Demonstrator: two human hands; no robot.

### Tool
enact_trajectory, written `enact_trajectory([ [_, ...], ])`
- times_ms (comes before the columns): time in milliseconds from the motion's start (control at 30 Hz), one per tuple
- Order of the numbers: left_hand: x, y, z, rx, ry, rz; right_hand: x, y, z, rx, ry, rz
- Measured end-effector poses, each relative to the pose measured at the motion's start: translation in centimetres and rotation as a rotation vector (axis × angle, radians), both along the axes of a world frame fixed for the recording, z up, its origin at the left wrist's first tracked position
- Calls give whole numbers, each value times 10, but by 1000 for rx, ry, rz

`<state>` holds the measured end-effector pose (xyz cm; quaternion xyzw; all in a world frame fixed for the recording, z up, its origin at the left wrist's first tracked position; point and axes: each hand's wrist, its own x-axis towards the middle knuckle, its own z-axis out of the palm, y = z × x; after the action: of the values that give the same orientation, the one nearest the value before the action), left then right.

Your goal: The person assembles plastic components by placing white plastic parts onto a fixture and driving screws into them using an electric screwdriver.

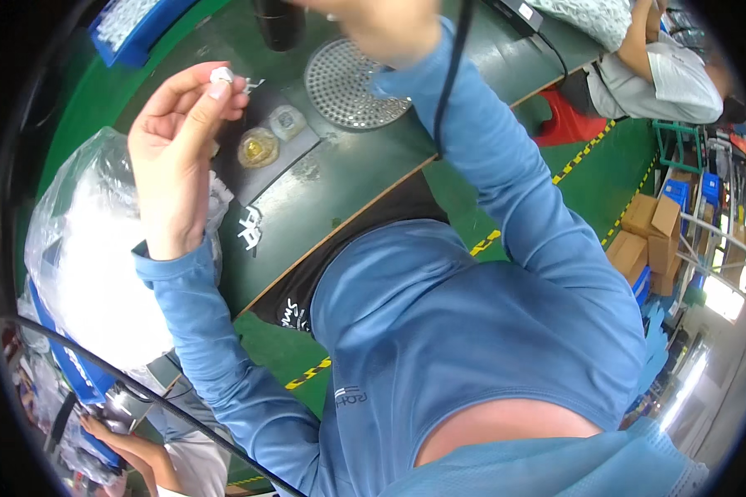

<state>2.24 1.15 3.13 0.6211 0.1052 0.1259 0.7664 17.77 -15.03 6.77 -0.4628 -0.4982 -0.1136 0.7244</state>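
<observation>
a small white plastic piece (222, 75) is held up above the table (348, 174), toward the left end of its top, in the fingertips of the left hand (182, 124); thumb and forefinger pinch it, with the other fingers curled in behind. the right hand (389, 29) is raised past the perforated metal disc (344, 87), farther from the table's near edge; it is blurred and cut off by the view, so i cannot tell whether its fingers are spread or pinching something. beside the left hand a flat grey sheet (283, 167) lies on the table, and on it two small round containers stand next to each other: one with yellow inside (258, 148), the other whitish (287, 122). the disc lies just beyond the sheet's right side. between the sheet and the left stretch of the table's wood-trimmed near edge lies a little cluster of white branched plastic parts (250, 228). near the far side stands a dark cup (278, 26). a big clear plastic bag (99, 257) with white contents bulges at the table's left end, and a blue bin (133, 31) of small pale pieces sits past the far edge. a red stool (568, 120) stands on the green floor beyond the near edge, close to a seated co-worker (663, 87).
</observation>
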Motion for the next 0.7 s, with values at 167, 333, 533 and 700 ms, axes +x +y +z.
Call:
enact_trajectory([
  [167,-13,-3,-14,-37,-40,25,-24,-28,-9,-553,-55,106],
  [333,-15,-13,-7,68,-100,-48,-20,-14,-48,-599,-355,96],
  [533,-15,-8,-10,87,-65,-137,-21,-5,-66,-506,-341,166],
  [700,-15,5,-17,318,-45,16,-32,-25,-35,-894,-751,-178],
])
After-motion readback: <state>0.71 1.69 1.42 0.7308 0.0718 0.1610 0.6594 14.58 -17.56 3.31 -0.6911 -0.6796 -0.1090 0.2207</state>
